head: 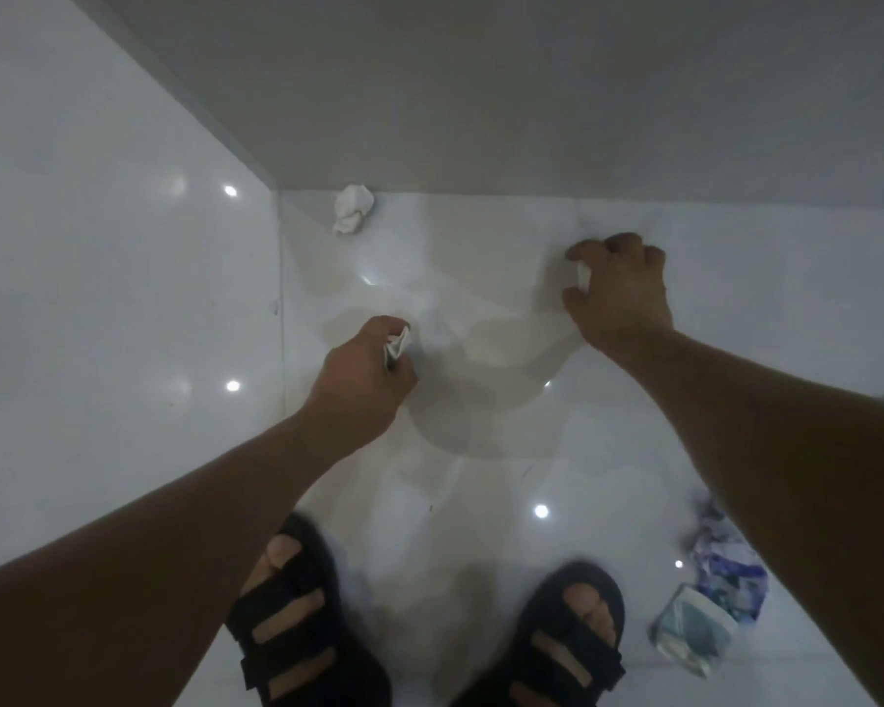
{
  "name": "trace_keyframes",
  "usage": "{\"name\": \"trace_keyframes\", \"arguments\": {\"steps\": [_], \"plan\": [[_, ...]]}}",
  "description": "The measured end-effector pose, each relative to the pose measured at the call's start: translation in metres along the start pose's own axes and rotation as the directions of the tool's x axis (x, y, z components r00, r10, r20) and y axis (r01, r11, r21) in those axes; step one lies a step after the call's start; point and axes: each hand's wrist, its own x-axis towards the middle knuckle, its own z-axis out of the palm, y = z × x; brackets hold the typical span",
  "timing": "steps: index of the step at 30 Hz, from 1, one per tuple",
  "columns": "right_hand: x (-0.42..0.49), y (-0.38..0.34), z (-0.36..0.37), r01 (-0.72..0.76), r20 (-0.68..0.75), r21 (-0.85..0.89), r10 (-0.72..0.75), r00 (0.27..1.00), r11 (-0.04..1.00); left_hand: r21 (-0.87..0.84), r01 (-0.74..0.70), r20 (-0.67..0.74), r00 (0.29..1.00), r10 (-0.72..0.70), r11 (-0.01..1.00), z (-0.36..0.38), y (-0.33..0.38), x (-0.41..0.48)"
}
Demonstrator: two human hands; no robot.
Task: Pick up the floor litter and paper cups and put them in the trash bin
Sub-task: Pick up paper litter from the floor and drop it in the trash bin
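Observation:
My left hand (363,377) is closed around a small folded scrap of paper (398,344) that pokes out between the fingers, low over the white tiled floor. Further right, my right hand (621,290) is clenched on a small white paper scrap (582,276), only a sliver of it showing. A crumpled white paper ball (352,209) lies on the floor against the base of the far wall, beyond my left hand. At the lower right, a blue and white crumpled wrapper (731,566) and a tipped paper cup (692,632) lie on the floor beside my right forearm. No trash bin is in view.
A grey wall (481,94) runs across the far side, meeting the glossy white floor (123,298). My feet in black sandals (297,620) stand at the bottom middle. Bright lamp reflections dot the tiles.

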Motion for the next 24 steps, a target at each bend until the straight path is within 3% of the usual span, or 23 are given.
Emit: {"name": "trace_keyframes", "arguments": {"steps": [6,12,19,24], "plan": [[-0.098,-0.063,-0.015,0.088,0.127,0.209,-0.116,0.985,0.974,0.079,-0.008,0.038,0.999,0.005,0.997,-0.04,0.029,-0.042],[-0.175,-0.139,-0.109,0.129,0.139,0.379,-0.195,0.971,0.916,0.173,0.046,-0.007,0.999,-0.046,0.984,-0.129,0.073,-0.119],[-0.254,-0.225,-0.256,0.23,0.112,0.372,-0.289,0.951,0.899,0.126,0.059,-0.081,0.996,-0.049,0.99,-0.247,0.148,-0.247],[-0.308,-0.289,-0.352,0.358,0.118,0.341,-0.417,0.901,0.869,0.027,0.097,-0.21,0.974,-0.089,0.995,-0.32,0.184,-0.347]]}}
